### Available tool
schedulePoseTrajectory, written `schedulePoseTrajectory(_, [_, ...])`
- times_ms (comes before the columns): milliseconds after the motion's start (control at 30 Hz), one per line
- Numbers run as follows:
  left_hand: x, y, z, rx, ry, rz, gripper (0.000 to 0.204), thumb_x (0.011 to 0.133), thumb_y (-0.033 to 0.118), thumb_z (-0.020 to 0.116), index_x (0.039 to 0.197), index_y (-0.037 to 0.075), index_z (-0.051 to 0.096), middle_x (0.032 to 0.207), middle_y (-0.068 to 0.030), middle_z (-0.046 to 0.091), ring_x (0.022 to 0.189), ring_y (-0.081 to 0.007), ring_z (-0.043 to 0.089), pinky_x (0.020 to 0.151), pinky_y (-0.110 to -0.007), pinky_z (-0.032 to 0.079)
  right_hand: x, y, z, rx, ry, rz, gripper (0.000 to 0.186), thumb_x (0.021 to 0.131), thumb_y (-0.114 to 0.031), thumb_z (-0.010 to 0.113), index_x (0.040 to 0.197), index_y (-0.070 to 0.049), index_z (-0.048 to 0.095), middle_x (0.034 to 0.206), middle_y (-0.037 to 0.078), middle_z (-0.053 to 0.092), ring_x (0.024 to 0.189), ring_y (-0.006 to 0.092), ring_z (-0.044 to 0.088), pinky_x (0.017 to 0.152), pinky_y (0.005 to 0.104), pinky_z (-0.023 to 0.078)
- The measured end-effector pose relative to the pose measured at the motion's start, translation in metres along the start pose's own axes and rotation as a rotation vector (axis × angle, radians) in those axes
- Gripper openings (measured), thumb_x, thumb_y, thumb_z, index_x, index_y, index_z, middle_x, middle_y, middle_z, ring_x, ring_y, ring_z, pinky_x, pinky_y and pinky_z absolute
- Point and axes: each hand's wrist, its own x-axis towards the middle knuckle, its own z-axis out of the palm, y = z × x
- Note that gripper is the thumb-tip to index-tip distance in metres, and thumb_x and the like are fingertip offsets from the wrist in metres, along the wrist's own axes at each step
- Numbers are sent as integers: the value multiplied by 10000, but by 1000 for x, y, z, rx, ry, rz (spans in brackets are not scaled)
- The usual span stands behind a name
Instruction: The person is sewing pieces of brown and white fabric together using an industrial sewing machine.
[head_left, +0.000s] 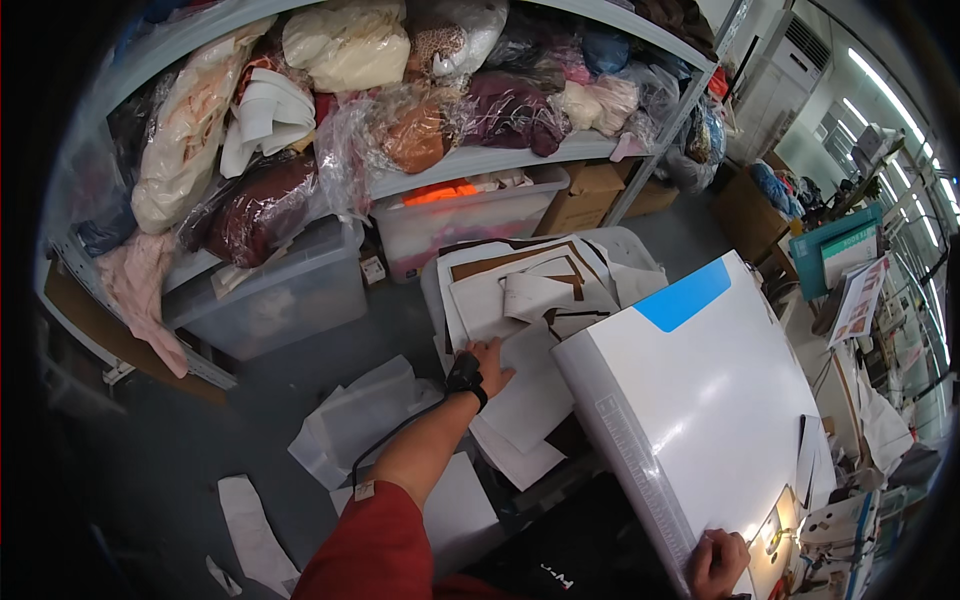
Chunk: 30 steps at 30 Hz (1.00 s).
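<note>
My left hand (488,368), with a black band and device at the wrist, reaches down onto a pile of white paper pieces (525,390), some with brown ones among them, stacked over a pale plastic bin (636,245). Its fingers are apart, touching the papers. My right hand (718,558) is at the lower right, fingers curled at the near edge of a white tabletop (690,380) with a blue patch and a printed ruler strip. Beside it a small lamp lights a machine's plate (770,540).
A metal shelf (440,168) holds bagged bundles of fabric, with clear plastic tubs (260,310) and cardboard boxes (580,195) beneath. Translucent sheets (350,420) and white scraps (250,525) lie low on the left. Hanging papers and equipment (860,300) crowd the right.
</note>
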Motion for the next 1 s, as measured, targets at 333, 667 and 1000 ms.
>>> schedulePoseTrajectory(333, [-65,-24,-37,-440,-333,-6,437,854,234,725,1176,-45,626,1074,-239,707,1013,-397,684,885,-453,534,7,-11,-2,-2,21,27,75,927,-48,628,979,-31,678,747,157,621,633,336,597,590,426,484])
schedulePoseTrajectory(667, [-108,-58,-38,-1023,-324,-501,420,884,60,691,1266,-50,558,1177,-165,667,1058,-252,660,924,-358,527,7,-11,-3,-45,-7,60,75,922,-61,642,962,-35,698,761,156,633,666,334,606,612,429,489])
schedulePoseTrajectory(1000, [-128,-47,-31,-1110,-264,-635,403,921,26,645,1302,-43,535,1202,-163,654,1089,-252,640,959,-354,507,-8,12,8,-35,20,17,120,849,33,641,958,-16,630,723,90,494,607,234,493,566,371,372])
